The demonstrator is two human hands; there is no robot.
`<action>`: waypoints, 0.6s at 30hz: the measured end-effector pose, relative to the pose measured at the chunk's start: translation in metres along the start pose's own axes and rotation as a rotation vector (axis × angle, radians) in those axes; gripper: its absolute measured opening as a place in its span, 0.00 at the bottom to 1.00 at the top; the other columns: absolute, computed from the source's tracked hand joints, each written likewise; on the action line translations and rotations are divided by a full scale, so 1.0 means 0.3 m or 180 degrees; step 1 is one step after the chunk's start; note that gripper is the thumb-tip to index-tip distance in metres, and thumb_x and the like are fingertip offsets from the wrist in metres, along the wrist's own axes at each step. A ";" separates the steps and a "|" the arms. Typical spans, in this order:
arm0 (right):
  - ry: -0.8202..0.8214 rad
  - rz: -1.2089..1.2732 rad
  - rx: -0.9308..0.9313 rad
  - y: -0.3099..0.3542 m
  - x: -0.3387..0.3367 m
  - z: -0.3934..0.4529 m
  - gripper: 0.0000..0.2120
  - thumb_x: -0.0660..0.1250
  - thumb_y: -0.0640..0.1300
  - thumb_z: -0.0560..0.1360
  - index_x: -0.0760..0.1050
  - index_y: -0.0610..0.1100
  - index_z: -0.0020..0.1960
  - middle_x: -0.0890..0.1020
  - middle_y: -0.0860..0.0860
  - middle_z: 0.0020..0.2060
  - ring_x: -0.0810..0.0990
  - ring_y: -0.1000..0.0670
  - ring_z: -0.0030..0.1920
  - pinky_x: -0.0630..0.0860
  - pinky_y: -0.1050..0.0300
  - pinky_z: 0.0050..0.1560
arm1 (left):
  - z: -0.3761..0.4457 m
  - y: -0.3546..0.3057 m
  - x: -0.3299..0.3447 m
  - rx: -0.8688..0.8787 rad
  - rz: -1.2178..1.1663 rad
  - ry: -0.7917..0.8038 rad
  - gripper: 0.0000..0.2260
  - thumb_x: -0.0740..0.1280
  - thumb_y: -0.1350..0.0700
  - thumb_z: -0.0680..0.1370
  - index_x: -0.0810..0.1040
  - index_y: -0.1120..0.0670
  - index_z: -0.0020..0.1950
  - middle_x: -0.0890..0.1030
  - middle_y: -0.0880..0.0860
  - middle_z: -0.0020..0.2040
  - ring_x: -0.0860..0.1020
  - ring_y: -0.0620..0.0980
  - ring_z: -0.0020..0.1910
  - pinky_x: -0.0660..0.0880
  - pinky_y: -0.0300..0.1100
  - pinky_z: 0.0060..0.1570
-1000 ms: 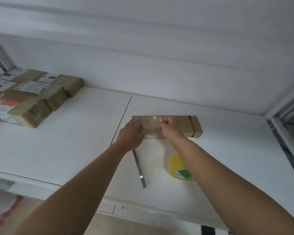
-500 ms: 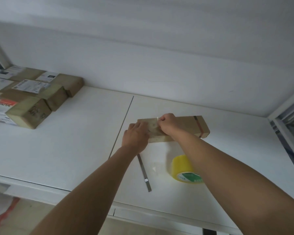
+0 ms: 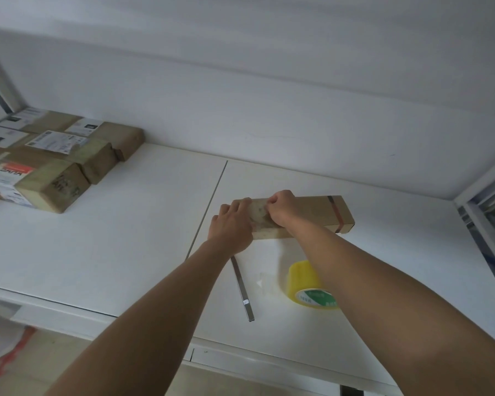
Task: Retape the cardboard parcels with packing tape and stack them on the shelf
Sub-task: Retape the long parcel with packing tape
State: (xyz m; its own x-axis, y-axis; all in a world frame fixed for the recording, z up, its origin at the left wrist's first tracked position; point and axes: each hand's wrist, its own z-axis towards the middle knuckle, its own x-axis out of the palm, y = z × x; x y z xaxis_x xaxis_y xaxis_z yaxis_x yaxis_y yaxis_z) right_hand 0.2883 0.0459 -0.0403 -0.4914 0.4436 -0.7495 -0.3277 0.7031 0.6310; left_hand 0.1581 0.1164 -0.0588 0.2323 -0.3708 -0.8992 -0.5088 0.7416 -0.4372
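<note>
A long flat cardboard parcel (image 3: 312, 212) with a dark band near its right end lies on the white shelf (image 3: 126, 238). My left hand (image 3: 231, 227) rests over its left end, fingers laid on the top face. My right hand (image 3: 280, 207) is curled just to the right, its fingertips pinching a glossy strip of clear tape (image 3: 257, 214) that lies over the parcel's left end. A yellow roll of packing tape (image 3: 303, 284) lies near the shelf's front, partly hidden by my right forearm.
Several taped parcels with labels (image 3: 55, 167) are grouped at the back left of the shelf. A thin metal strip (image 3: 242, 290) lies in front of the parcel. A white upright (image 3: 480, 195) closes the right side, and the shelf's front edge (image 3: 240, 358) runs below.
The clear tape strip, held loose over the parcel's end a second ago, now lies flat on it. Both hands have closed in together on the parcel's left end.
</note>
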 end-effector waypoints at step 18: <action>-0.0243 -0.1761 -0.0845 -0.009 -0.027 -0.056 0.09 0.57 0.35 0.78 0.70 0.39 0.58 0.74 0.42 0.57 0.76 0.39 0.56 0.67 0.52 0.44 | 0.025 0.005 0.019 0.0869 0.1058 0.0550 0.30 0.57 0.59 0.80 0.51 0.55 0.81 0.46 0.50 0.82 0.45 0.51 0.81 0.47 0.51 0.78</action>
State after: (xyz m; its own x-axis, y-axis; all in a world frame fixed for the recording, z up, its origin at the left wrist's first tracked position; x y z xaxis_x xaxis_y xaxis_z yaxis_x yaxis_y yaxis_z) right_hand 0.2795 0.0311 -0.0326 -0.1352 0.0982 -0.9859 -0.7121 0.6823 0.1656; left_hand 0.1648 0.1197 -0.0649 -0.0598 -0.1587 -0.9855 -0.2899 0.9475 -0.1350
